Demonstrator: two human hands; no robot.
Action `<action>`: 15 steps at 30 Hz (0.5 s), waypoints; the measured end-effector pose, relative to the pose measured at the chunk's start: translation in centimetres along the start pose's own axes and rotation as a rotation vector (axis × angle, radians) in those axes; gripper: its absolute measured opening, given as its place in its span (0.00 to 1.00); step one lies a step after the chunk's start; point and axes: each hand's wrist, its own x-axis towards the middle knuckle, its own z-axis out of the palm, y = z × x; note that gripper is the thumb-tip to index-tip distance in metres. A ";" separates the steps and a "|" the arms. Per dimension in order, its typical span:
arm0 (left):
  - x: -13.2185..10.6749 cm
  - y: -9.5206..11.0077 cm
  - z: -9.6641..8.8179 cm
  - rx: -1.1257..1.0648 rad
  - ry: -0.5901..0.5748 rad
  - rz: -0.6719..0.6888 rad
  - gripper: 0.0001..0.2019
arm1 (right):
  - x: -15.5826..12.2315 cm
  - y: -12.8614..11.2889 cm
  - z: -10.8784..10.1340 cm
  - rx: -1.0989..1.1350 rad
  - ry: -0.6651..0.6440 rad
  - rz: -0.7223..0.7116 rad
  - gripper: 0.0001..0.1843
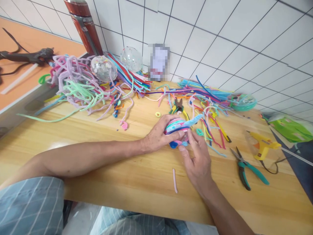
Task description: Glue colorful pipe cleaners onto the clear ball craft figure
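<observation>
My left hand (157, 133) is wrapped round a small rounded craft piece (177, 125) covered in coiled pipe cleaners in pink, mint, light blue and dark blue. Its thumb presses across the near side. From the top right of the piece a fuzzy light blue strip (195, 120) sticks out. My right hand (198, 158) is closed on the right side of the piece, index finger against it and thumb by its lower edge. Those fingertips partly hide what they pinch. On the table below lies a short pink pipe cleaner (174, 180).
Long-nose pliers (242, 163) and a yellow glue gun (262, 145) lie at right. Behind my hands are yellow-handled pliers (179, 106) and scattered pipe cleaners (212, 94). A tangled heap (75, 85), clear balls (104, 68), a red flask (84, 27) and a phone (158, 62) stand farther back.
</observation>
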 end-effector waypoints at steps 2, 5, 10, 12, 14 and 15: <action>-0.1 -0.1 0.0 0.011 0.007 0.007 0.27 | -0.2 -0.1 0.1 0.020 0.007 0.004 0.33; -0.2 -0.3 0.1 0.017 0.019 0.013 0.29 | -0.2 -0.4 0.0 0.065 0.015 0.037 0.32; -0.3 -0.5 0.1 0.007 0.019 0.013 0.29 | 0.0 -0.9 -0.3 0.151 -0.007 0.127 0.34; -0.4 -0.4 0.0 0.001 0.018 0.000 0.28 | 0.0 -1.0 -0.2 0.167 0.002 0.159 0.38; -0.4 -0.3 0.0 -0.003 0.020 -0.002 0.27 | -0.1 -1.1 0.0 0.158 0.011 0.153 0.38; -0.4 -0.3 0.0 -0.005 0.023 0.003 0.27 | -0.2 -1.1 0.1 0.144 0.013 0.130 0.36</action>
